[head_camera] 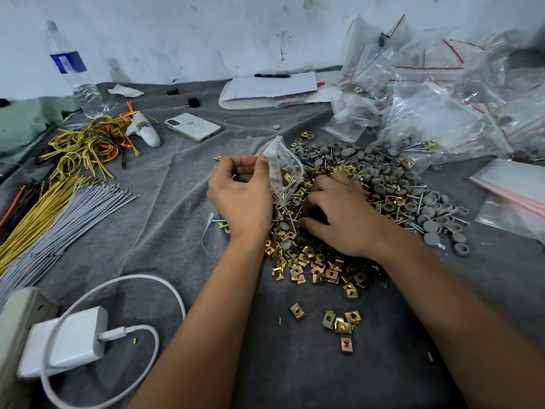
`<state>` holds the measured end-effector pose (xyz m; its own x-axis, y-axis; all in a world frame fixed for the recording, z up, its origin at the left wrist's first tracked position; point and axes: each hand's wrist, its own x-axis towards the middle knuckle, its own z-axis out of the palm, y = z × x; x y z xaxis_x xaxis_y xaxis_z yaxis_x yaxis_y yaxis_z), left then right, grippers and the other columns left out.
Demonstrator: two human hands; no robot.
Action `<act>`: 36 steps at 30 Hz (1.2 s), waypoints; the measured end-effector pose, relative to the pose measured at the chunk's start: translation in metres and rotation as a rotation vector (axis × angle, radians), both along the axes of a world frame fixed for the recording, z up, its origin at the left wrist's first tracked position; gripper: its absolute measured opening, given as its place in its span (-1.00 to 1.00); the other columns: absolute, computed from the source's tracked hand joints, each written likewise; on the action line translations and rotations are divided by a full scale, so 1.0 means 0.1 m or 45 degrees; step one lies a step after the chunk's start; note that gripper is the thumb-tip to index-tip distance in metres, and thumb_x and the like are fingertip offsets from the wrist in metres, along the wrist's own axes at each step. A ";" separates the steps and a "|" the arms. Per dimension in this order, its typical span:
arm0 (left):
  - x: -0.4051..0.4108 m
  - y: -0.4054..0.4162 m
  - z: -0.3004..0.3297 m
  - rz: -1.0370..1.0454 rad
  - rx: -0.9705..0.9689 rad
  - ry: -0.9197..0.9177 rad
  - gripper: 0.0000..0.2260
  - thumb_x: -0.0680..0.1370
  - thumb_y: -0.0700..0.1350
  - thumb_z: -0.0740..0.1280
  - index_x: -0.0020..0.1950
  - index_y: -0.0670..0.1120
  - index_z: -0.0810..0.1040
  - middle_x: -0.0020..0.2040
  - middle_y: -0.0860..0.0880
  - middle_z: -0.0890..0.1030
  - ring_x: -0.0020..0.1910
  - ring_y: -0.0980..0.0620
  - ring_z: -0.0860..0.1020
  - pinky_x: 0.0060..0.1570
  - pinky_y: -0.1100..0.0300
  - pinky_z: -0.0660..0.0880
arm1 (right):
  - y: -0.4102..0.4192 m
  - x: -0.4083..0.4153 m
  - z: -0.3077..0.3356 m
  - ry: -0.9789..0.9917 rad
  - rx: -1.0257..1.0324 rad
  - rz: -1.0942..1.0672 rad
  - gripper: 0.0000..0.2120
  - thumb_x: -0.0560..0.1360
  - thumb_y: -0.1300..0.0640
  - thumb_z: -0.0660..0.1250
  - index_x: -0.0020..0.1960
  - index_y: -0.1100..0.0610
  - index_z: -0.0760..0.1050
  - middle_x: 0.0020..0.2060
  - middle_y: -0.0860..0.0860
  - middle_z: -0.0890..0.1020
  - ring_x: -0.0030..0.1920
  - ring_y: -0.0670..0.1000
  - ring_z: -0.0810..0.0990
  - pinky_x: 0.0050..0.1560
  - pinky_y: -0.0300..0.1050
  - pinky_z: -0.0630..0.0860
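Near left corner of the cloth (177,231): a charger (67,340) with looped cable. Along the left edge: grey and yellow wires (67,214), laid flat. Farther back, a bottle (75,75), upright. Toward the middle, a phone (193,126), lying flat.

Mid-cloth, left hand (241,196) pinching a bag (284,169) by its top rim, thumb and curled fingers (241,158) pressed together on the plastic. Bag hanging just right of those fingers, tilted, mouth up, lower end over the pile's left side. Screws and some clips visible inside, gathered low.

Below and right of the bag: clips (312,261), heaped. Right hand (342,214) palm-down on the heap, fingers curled into it, tips buried. Impossible to tell whether clamped on anything. Just right of the bag, not touching it. Past that hand, caps (413,190) mixed with screws. Far right corner: spare bags (442,98), piled.
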<state>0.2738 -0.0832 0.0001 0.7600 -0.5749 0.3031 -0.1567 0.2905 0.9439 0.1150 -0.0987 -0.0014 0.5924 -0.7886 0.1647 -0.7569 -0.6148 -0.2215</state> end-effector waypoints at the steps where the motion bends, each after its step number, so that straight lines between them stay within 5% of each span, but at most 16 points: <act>1: 0.01 0.00 0.00 0.003 0.000 0.001 -0.90 0.50 -0.22 0.51 -0.18 -0.09 0.63 -0.29 0.05 0.62 -0.33 0.14 0.53 -0.27 0.27 0.50 | 0.00 -0.01 0.00 0.005 -0.023 -0.003 -0.70 0.60 -0.16 0.30 0.09 0.06 0.58 0.03 -0.06 0.41 0.18 0.02 0.30 0.31 0.15 0.30; 7: 0.03 0.00 0.02 0.008 0.008 0.033 -0.89 0.50 -0.22 0.50 -0.18 -0.10 0.62 -0.30 0.03 0.61 -0.33 0.10 0.51 -0.27 0.21 0.50 | 0.00 -0.07 0.06 -0.624 0.092 -0.050 -0.90 0.62 0.08 0.36 0.07 0.09 0.50 -0.09 -0.03 0.64 -0.06 -0.04 0.62 -0.05 -0.16 0.54; 11: 0.02 0.02 0.02 -0.012 0.010 0.013 -0.89 0.50 -0.23 0.49 -0.19 -0.08 0.62 -0.29 0.03 0.62 -0.31 0.11 0.53 -0.27 0.21 0.52 | -0.02 -0.11 0.04 -0.796 0.070 -0.097 -0.86 0.53 0.17 0.50 -0.01 0.02 0.56 -0.20 -0.11 0.65 -0.19 -0.16 0.63 -0.22 -0.47 0.44; 16: -0.01 0.03 0.00 -0.071 0.011 -0.116 -0.87 0.49 -0.24 0.48 -0.21 -0.07 0.62 -0.31 0.05 0.62 -0.33 0.13 0.55 -0.27 0.23 0.51 | 0.02 -0.11 0.09 -1.017 -0.106 -0.015 -0.85 0.48 0.16 0.55 0.00 0.05 0.62 -0.18 -0.15 0.65 -0.16 -0.19 0.65 -0.18 -0.43 0.51; 26: -0.19 0.06 -0.04 -0.212 0.009 -0.497 -0.79 0.49 -0.22 0.50 -0.24 0.04 0.56 -0.34 0.11 0.61 -0.38 0.11 0.59 -0.36 0.23 0.55 | 0.04 -0.06 0.09 -0.997 -0.241 -0.066 -0.90 0.50 0.15 0.53 -0.06 0.13 0.63 -0.26 -0.11 0.68 -0.16 -0.19 0.68 -0.16 -0.44 0.53; 30: -0.19 0.06 -0.03 -0.222 0.044 -0.404 -0.78 0.50 -0.23 0.50 -0.24 0.03 0.56 -0.36 0.13 0.59 -0.40 0.17 0.56 -0.38 0.27 0.50 | 0.06 -0.05 0.12 -1.076 -0.245 -0.075 -0.89 0.50 0.13 0.53 -0.02 0.12 0.65 -0.20 -0.13 0.68 -0.10 -0.25 0.68 -0.07 -0.46 0.52; 36: -0.07 0.02 -0.01 -0.176 0.074 -0.124 -0.85 0.50 -0.24 0.50 -0.22 -0.05 0.62 -0.38 0.17 0.58 -0.37 0.19 0.51 -0.31 0.28 0.47 | -0.01 -0.12 0.13 -1.177 -0.277 -0.359 -0.89 0.52 0.11 0.51 -0.05 0.12 0.63 -0.22 -0.10 0.66 -0.21 -0.19 0.65 -0.20 -0.29 0.59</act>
